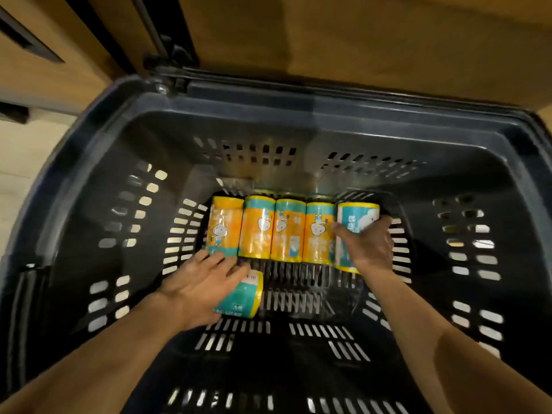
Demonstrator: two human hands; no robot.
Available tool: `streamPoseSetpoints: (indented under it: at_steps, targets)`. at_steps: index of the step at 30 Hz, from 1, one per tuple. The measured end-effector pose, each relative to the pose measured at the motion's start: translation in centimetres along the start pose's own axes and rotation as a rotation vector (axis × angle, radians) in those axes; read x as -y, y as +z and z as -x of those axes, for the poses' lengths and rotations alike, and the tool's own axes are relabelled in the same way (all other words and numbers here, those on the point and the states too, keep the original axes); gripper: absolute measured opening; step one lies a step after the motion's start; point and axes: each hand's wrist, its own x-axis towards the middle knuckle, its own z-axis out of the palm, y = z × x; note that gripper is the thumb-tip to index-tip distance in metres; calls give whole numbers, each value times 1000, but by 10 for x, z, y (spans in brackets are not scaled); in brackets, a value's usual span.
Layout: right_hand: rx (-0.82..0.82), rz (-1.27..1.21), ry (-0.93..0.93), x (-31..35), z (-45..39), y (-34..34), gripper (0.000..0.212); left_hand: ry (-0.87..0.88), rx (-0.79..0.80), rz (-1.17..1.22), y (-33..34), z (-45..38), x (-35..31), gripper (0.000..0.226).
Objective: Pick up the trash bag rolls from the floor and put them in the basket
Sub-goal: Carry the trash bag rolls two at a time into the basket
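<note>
Both my hands reach down into a large dark plastic basket (298, 130). Several yellow and teal trash bag rolls (286, 230) lie side by side in a row on its slotted bottom. My right hand (369, 245) grips the rightmost roll (357, 215) of that row, fingers curled over its top. In front of the row lies a teal and white roll (243, 297), and my left hand (198, 286) lies over it with fingers spread, covering most of it. The floor where rolls lay is out of view.
The basket's black folding handle (298, 82) lies along its far rim. A wooden cabinet front (358, 34) stands behind the basket. Pale floor (24, 162) shows at the left. The near half of the basket bottom (298, 354) holds no rolls.
</note>
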Motion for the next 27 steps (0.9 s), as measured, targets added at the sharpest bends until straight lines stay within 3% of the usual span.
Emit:
streamPoseSetpoints:
  at_steps: [9, 20, 27]
  targets:
    - [-166, 173, -81, -20, -8, 34, 105, 89, -73, -156, 40, -31, 5, 78]
    - [-132, 252, -78, -28, -9, 45, 85, 35, -96, -245, 57, -47, -9, 78]
    - [-148, 447, -53, -20, -9, 40, 87, 0, -56, -247, 56, -38, -12, 105]
